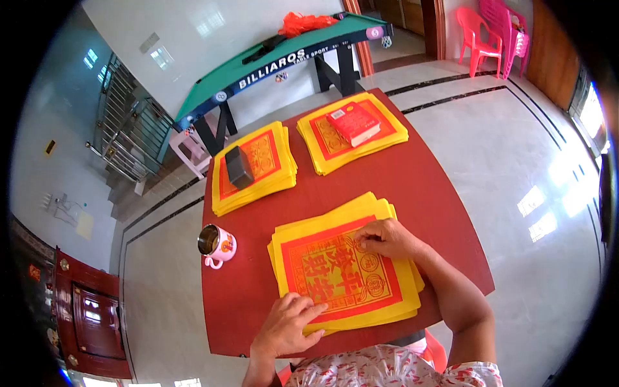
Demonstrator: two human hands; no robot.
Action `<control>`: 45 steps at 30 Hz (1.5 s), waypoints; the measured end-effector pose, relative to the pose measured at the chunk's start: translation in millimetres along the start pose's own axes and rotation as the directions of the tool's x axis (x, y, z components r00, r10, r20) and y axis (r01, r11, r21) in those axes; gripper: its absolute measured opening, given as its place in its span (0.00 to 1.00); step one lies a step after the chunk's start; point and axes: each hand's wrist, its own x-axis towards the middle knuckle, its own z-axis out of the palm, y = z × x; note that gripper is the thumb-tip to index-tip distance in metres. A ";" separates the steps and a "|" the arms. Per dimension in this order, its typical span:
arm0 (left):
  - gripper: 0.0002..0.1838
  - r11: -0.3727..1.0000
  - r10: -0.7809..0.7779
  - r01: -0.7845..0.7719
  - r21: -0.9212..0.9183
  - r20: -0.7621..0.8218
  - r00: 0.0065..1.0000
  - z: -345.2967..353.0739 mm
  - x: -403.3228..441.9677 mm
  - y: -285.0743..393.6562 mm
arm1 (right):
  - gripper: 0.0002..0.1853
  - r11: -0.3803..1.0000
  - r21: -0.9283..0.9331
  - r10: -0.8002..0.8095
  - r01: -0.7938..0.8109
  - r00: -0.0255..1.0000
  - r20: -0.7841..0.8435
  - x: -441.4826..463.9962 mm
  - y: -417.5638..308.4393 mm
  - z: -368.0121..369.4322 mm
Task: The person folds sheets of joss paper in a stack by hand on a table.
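Note:
A stack of yellow paper sheets [409,284], each top face printed with a red panel and gold characters, lies at the near side of the table. My left hand [290,326] rests on the stack's near left corner, fingers apart and stretched over the edge. Over the upper right part of the print is my right hand [390,238], its fingers curled together with the tips at the paper. Whatever might be between those fingertips is hidden. The sheets are slightly fanned, with uneven edges.
On the red table [445,213] are two more yellow stacks, one [284,174] under a dark block [239,169], the other [316,164] under a red book [354,122]. A pink mug [225,245] stands at the left edge. Beyond is a billiard table [258,68].

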 end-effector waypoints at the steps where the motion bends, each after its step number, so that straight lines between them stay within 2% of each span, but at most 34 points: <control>1: 0.22 0.999 0.037 -0.038 -0.032 -0.035 0.999 1.1 -0.4 -1.9 | 0.10 1.000 -0.004 -0.002 0.002 1.000 0.003 1.4 -1.2 -0.7; 2: 0.13 0.994 0.086 -0.090 -0.055 -0.076 0.993 1.1 -0.8 -1.9 | 0.10 0.999 0.016 0.050 -0.051 0.999 0.020 0.8 -6.2 -2.4; 3: 0.13 0.995 0.090 -0.094 -0.038 -0.089 0.992 1.2 -0.9 -2.0 | 0.10 0.999 0.008 0.032 -0.032 0.999 0.013 2.3 -5.8 -3.2; 5: 0.08 0.985 0.083 -0.096 -0.142 -0.098 0.992 1.6 -3.7 -0.5 | 0.10 1.000 -0.016 0.015 -0.015 0.999 0.029 0.6 -3.9 -2.9; 10: 0.04 0.982 0.110 -0.131 -0.133 -0.156 0.982 2.9 -2.7 0.3 | 0.10 1.000 0.003 -0.008 0.008 1.000 0.019 0.7 -0.2 -1.9; 13: 0.03 0.982 0.098 -0.122 -0.142 -0.166 0.981 2.1 -3.1 -0.2 | 0.10 1.000 -0.004 0.026 -0.026 0.999 0.029 -0.3 -4.7 -3.2; 17: 0.05 0.982 0.082 -0.106 -0.156 -0.153 0.985 4.4 -3.3 -5.5 | 0.11 1.000 0.015 -0.008 0.008 1.000 0.030 -0.2 1.3 -1.0; 19: 0.05 0.975 0.066 -0.098 -0.198 -0.161 0.985 4.4 -3.4 -5.3 | 0.10 0.998 0.040 0.037 -0.038 0.999 0.030 -0.8 0.5 0.6; 23: 0.06 0.974 0.099 -0.129 -0.184 -0.164 0.981 4.2 -3.1 -9.1 | 0.10 0.999 0.048 0.015 -0.016 1.000 0.019 -2.0 -1.4 -1.3; 25: 0.06 0.966 0.026 -0.065 -0.252 -0.156 0.987 -0.7 -3.1 -4.5 | 0.10 0.999 0.025 0.039 -0.041 0.997 0.061 -0.9 -4.1 -4.1; 32: 0.07 0.959 -0.014 -0.039 -0.282 -0.184 0.983 -2.8 -6.6 -2.8 | 0.10 0.999 -0.021 -0.033 0.034 0.999 0.032 -1.1 -0.4 -2.4; 34: 0.07 0.946 -0.024 -0.019 -0.323 -0.129 0.991 -2.2 -8.1 -4.3 | 0.10 1.000 0.028 0.008 -0.009 1.000 0.030 -2.2 -3.5 -2.1; 37: 0.07 0.951 -0.011 -0.014 -0.307 -0.079 0.997 -4.0 -9.2 -2.3 | 0.10 1.000 0.000 0.015 -0.015 0.998 0.061 -0.9 -8.4 -5.6; 40: 0.05 0.946 -0.026 0.001 -0.324 -0.073 0.997 -6.7 -8.0 5.1 | 0.10 0.998 -0.005 -0.067 0.067 0.998 0.007 -0.9 5.0 0.5; 45: 0.04 0.953 -0.051 0.031 -0.300 -0.060 0.997 -7.3 -5.5 9.8 | 0.10 1.000 0.018 -0.020 0.019 0.999 0.028 -0.1 4.8 0.5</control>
